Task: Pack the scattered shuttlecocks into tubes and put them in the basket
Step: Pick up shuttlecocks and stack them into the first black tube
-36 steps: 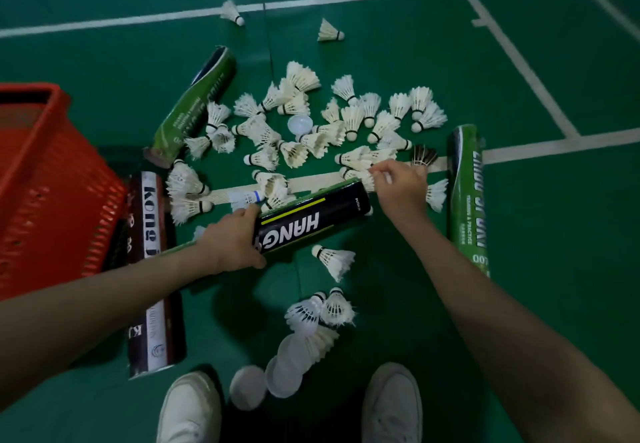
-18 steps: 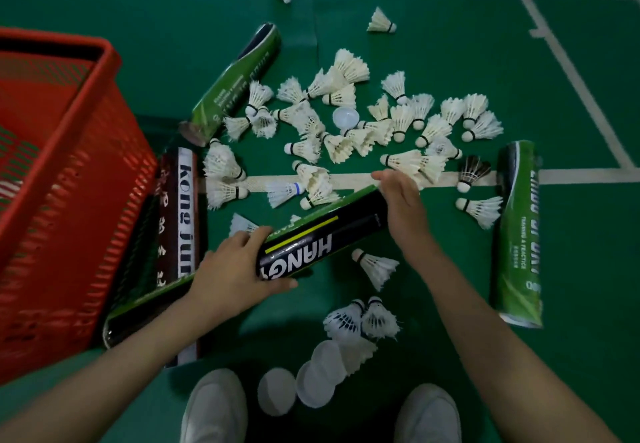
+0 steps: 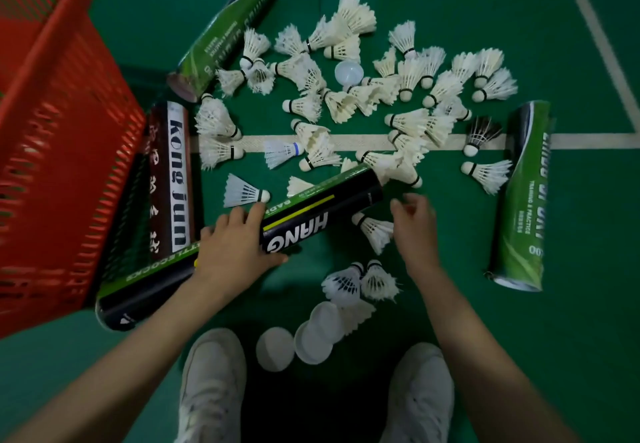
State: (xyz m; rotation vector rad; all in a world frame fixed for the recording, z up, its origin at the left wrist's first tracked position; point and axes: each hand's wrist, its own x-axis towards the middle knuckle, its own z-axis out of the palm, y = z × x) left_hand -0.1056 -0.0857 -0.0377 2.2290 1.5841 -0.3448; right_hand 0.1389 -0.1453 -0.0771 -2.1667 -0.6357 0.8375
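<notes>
Shuttlecocks (image 3: 363, 96) lying scattered on green floor (image 3: 519, 338) at twelve o'clock. Our left hand (image 3: 235, 245) wrapping around black tube (image 3: 242, 235), holding it. Our right hand (image 3: 415, 224) hovering at tube's three o'clock, fingers half curled, empty. Red basket (image 3: 62, 148) sitting at nine o'clock.

Our right hand (image 3: 414, 224) is off the black tube's (image 3: 242, 242) open end now, fingers loose above a shuttlecock (image 3: 374, 229) at frame centre. Our view sits lower, the basket (image 3: 52, 138) filling the left edge.
</notes>
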